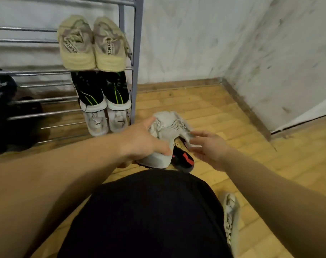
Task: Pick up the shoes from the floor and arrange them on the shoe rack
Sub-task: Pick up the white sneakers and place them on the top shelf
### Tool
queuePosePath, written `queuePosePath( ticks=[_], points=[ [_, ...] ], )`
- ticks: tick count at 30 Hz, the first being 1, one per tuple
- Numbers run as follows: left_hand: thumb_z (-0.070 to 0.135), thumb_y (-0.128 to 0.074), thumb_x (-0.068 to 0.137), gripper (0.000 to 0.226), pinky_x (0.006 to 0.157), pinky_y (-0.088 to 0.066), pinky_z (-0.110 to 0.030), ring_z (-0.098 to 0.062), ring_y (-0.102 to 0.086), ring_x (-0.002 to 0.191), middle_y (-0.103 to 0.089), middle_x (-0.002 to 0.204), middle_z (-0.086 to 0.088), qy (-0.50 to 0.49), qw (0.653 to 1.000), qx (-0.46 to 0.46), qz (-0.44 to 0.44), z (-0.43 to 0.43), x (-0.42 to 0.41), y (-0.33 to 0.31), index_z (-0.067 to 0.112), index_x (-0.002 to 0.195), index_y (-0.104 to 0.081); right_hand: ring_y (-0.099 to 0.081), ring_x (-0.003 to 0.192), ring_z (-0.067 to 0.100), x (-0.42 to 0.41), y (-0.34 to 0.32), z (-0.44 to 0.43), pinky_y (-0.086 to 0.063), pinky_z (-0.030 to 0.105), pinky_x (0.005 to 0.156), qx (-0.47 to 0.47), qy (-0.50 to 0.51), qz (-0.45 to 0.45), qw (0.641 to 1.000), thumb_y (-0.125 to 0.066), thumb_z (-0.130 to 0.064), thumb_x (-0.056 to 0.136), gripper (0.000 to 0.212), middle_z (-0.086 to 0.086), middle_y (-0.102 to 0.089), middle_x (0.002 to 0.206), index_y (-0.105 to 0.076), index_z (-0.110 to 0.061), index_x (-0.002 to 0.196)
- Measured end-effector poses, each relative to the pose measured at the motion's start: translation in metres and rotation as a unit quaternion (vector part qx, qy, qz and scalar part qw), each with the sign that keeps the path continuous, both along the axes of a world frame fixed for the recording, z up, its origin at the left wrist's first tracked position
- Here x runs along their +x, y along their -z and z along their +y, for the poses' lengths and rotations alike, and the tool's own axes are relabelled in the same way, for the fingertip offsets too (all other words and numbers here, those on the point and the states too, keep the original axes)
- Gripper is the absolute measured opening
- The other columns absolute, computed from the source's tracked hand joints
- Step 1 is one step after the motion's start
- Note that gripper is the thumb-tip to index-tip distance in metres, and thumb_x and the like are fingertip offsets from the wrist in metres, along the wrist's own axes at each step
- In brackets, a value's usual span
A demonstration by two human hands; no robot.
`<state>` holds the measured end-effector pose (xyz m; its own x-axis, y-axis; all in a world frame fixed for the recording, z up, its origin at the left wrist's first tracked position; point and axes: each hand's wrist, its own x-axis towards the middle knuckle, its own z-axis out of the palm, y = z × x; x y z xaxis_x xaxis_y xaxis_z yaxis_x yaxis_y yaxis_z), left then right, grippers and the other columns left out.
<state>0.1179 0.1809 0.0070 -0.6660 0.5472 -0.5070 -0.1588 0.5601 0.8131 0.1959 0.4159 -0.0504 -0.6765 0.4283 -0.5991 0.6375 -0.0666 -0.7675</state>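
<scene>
My left hand [145, 140] grips a grey-white sneaker [167, 131] above the floor, just right of the metal shoe rack [135, 53]. My right hand [209, 146] is open, its fingertips touching the sneaker's right side. Under the sneaker a black shoe with red marks [184, 160] lies on the floor. A beige pair [92, 43] stands on an upper shelf, a black pair with green stripes [102, 92] on the shelf below, and a white pair [106, 122] on the lowest shelf. Another grey-white sneaker [230, 216] lies on the floor by my right side.
Dark shoes or bags [7, 108] fill the rack's left side. The wooden floor [223, 112] runs to a stained white wall corner [223, 79] on the right. My dark clothing [145, 216] hides the floor just below me.
</scene>
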Motion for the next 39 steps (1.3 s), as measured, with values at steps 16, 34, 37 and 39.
queuePosePath(
  ticks=[16, 34, 37, 39],
  points=[
    [0.043, -0.096, 0.040, 0.136, 0.107, -0.050, -0.045, -0.018, -0.057, 0.131, -0.051, 0.152, 0.011, -0.110, 0.990, 0.007, -0.085, -0.003, -0.051, 0.093, 0.045, 0.159, -0.029, -0.065, 0.104, 0.039, -0.080, 0.172, 0.095, -0.050, 0.035, 0.063, 0.285, 0.006, -0.174, 0.943, -0.061, -0.029, 0.094, 0.066, 0.017, -0.054, 0.143, -0.035, -0.033, 0.154],
    [0.028, -0.100, 0.055, 0.128, 0.103, -0.051, -0.046, -0.026, -0.058, 0.123, -0.054, 0.144, 0.006, -0.107, 0.991, -0.054, -0.063, -0.048, -0.049, 0.041, 0.044, 0.159, -0.028, -0.059, 0.072, 0.008, -0.061, 0.082, 0.029, -0.055, 0.034, 0.066, 0.343, 0.013, 0.009, 0.939, -0.057, -0.021, 0.099, 0.039, 0.000, -0.067, 0.112, -0.062, -0.022, 0.138],
    [0.037, -0.101, 0.032, 0.139, 0.102, -0.054, -0.047, -0.026, -0.065, 0.117, -0.061, 0.139, 0.005, -0.117, 0.992, -0.030, -0.043, -0.072, -0.042, -0.004, 0.048, 0.154, -0.036, -0.062, 0.076, 0.017, -0.049, 0.020, 0.009, -0.055, 0.035, 0.065, 0.363, -0.043, 0.016, 0.931, -0.057, -0.022, 0.100, 0.033, -0.002, -0.065, 0.110, -0.067, -0.023, 0.132],
    [0.038, -0.097, 0.019, 0.147, 0.104, -0.053, -0.047, -0.026, -0.066, 0.116, -0.062, 0.138, 0.005, -0.121, 0.992, -0.006, -0.035, -0.092, -0.033, -0.035, 0.045, 0.154, -0.038, -0.064, 0.080, 0.013, -0.041, -0.026, -0.008, -0.053, 0.030, 0.063, 0.378, -0.096, 0.031, 0.920, -0.059, -0.026, 0.100, 0.028, -0.002, -0.067, 0.112, -0.070, -0.024, 0.126]
  ],
)
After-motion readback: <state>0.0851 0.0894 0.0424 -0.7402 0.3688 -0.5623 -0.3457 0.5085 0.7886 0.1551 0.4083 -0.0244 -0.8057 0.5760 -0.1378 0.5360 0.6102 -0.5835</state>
